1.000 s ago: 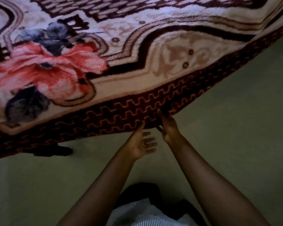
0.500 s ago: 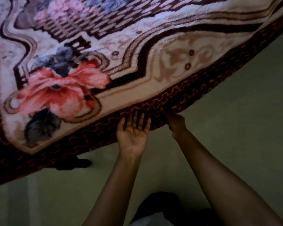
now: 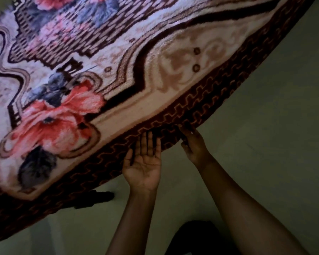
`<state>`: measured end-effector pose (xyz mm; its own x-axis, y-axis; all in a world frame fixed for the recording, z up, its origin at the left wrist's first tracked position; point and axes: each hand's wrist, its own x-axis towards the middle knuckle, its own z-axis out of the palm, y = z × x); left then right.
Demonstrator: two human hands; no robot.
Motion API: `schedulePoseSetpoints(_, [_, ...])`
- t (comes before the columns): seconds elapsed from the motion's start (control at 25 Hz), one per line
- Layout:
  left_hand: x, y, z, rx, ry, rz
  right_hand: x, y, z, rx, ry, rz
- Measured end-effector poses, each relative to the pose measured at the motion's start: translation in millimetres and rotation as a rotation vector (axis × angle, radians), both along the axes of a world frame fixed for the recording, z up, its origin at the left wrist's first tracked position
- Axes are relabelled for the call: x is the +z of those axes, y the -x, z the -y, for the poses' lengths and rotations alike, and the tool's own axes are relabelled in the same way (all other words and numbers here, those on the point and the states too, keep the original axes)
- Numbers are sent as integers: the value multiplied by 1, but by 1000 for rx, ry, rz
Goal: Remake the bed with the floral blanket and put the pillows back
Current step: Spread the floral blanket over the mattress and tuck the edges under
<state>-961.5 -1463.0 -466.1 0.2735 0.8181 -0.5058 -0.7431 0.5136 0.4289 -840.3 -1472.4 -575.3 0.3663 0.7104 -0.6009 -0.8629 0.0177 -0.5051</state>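
— Where does the blanket (image 3: 155,74) lie?

— It fills the upper left of the view and slopes down toward the person, above the floor (image 3: 265,135). Its dark red border (image 3: 219,100) runs along the near edge, and both hands meet it there. Whether a bed is underneath cannot be told, and no pillows show.

— And the hands?

— The left hand (image 3: 144,162) is palm up, its fingers (image 3: 148,142) straight and close together, with the tips flat against the border. The right hand (image 3: 194,144) is just beside it. Its fingers (image 3: 185,128) curl into the border with the thumb below. The cloth puckers there, so it seems to pinch the edge, though the dim light makes that a judgement.

— What step does this look like?

— Probably drawing the blanket square. To do it well, the person should grip with the left hand as well, set well apart from the right, so the edge pulls evenly rather than from one point. The pile looks thick and heavy, and a single pinch could drag the pattern askew. The red flower (image 3: 57,122) near the corner is a handy check on straightness.

— Anything to mind?

— A dark thing (image 3: 94,198) lies on the floor near the hanging corner. What it is cannot be told, but the hem could catch on it.
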Motion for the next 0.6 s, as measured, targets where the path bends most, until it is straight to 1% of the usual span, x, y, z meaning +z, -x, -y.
schedulePoseSetpoints(0.08, [-2,0,-2,-21,-6,-15,0,5,-2,-17,17,20])
schedulePoseSetpoints(0.2, [-3,7,-7,-48,-49,-5,7,3,-4,25,82,90])
schedulePoseSetpoints(0.28, [2,13,-15,-92,-132,57,17,-4,-6,72,14,109])
schedulePoseSetpoints(0.36, [11,16,-23,-110,-199,82,31,-11,-10,80,-123,12])
schedulePoseSetpoints(0.44, [22,19,-29,-104,-248,86,42,-15,-11,37,-255,-179])
schedulePoseSetpoints(0.52, [33,20,-34,-111,-273,123,48,-15,-8,6,-395,-331])
schedulePoseSetpoints(0.6, [42,21,-37,-111,-279,148,51,-10,-1,-15,-498,-423])
